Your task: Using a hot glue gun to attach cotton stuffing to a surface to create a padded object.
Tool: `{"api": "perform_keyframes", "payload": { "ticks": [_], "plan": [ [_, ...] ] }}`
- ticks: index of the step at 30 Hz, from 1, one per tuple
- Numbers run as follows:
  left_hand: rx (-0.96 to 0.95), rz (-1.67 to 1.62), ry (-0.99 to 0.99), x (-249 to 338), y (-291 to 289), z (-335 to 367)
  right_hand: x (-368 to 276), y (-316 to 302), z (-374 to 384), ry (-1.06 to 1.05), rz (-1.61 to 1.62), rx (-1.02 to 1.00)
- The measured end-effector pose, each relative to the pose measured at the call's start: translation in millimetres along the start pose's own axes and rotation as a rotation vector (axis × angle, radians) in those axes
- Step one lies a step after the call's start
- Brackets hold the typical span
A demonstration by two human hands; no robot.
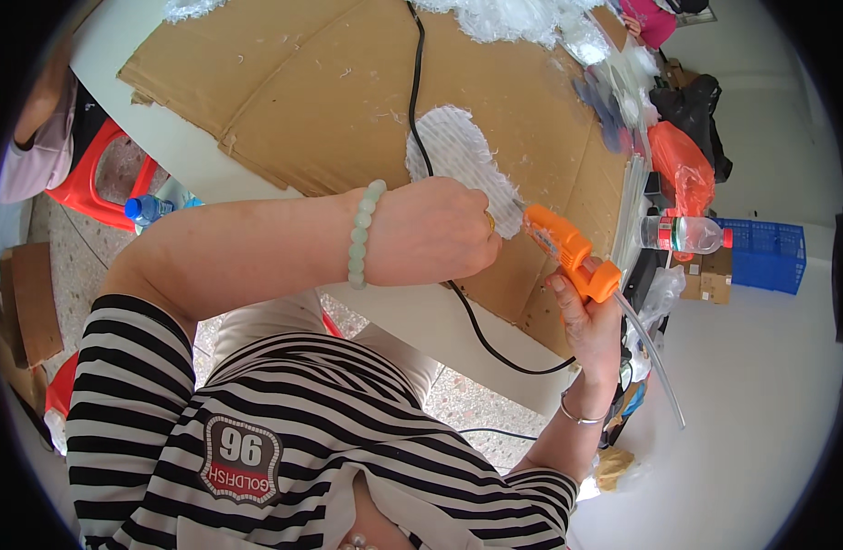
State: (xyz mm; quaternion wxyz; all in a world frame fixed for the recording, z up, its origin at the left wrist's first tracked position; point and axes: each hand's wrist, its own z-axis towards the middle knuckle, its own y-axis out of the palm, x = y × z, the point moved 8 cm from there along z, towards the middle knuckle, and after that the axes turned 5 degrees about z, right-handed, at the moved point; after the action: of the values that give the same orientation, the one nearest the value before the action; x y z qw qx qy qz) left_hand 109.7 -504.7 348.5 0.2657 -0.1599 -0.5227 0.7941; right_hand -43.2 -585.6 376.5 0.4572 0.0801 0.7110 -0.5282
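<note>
In my right hand (588, 316) is an orange glue gun (557, 234), held by its handle with the fingers wrapped round it. A long clear glue stick (655, 357) sticks out of its back end. The gun's tip is close to the edge of a white ribbed piece (454, 142) with frayed edges, lying on the cardboard. My left hand (435, 231) is closed in a fist at the near part of this white piece, back of the hand up. Whatever its fingers hold is hidden. A black cable (417, 101) crosses the white piece and passes under my left hand.
A flat brown cardboard sheet (321, 101) covers most of the white table (156, 101). Fluffy clear plastic strands (522, 18) lie at the far edge. At the right are a clear bottle (692, 235), a red bag (683, 165) and a blue crate (765, 255). Another person sits by a red stool (96, 179).
</note>
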Motion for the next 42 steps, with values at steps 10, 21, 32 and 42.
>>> {"api": "perform_keyframes", "payload": {
  "ticks": [10, 21, 32, 42],
  "plan": [
    [0.017, -0.012, 0.008, 0.3, 0.7, -0.3, 4.1, -0.8, 2.5, -0.006, -0.049, -0.004],
    [0.012, 0.017, 0.006, 2.7, 0.3, -0.1, -20.9, 6.6, 14.9, -0.092, -0.254, -0.01],
    [0.027, 0.003, 0.03, 3.0, 0.5, -1.6, -30.0, 9.4, 17.3, -0.117, -0.32, -0.099],
    [0.089, 0.022, 0.026, 2.9, -2.4, -0.9, -48.1, 26.4, 34.8, -0.168, -0.378, -0.145]
  ]
}}
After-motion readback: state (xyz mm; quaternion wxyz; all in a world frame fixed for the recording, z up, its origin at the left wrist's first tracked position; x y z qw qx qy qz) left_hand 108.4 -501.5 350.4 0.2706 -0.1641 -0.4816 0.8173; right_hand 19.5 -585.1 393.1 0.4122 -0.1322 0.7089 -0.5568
